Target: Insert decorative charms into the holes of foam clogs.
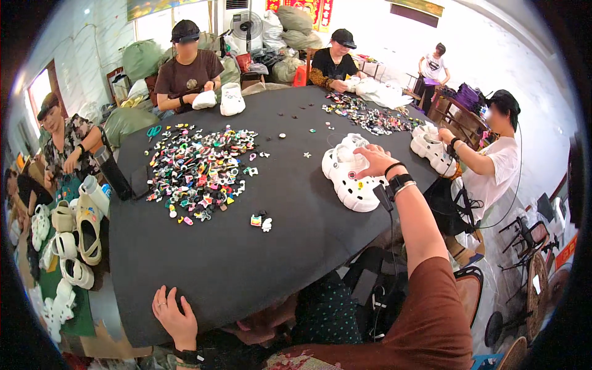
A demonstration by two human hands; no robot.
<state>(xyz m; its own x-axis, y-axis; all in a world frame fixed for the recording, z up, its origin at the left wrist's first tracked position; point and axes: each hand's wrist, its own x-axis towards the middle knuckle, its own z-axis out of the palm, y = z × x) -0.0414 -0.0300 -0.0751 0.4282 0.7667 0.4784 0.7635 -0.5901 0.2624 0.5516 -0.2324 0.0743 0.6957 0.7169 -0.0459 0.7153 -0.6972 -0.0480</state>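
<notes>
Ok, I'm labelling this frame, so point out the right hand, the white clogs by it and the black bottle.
Right hand [378,162], head view: back of the hand.
White clogs [359,200], head view: nearer clog's outer surface.
Black bottle [113,175], head view: its side.

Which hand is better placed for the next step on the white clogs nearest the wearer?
Probably the right hand: it is right at the white clogs, while the left hand lies at the near edge of the black table, well away from them.
</notes>
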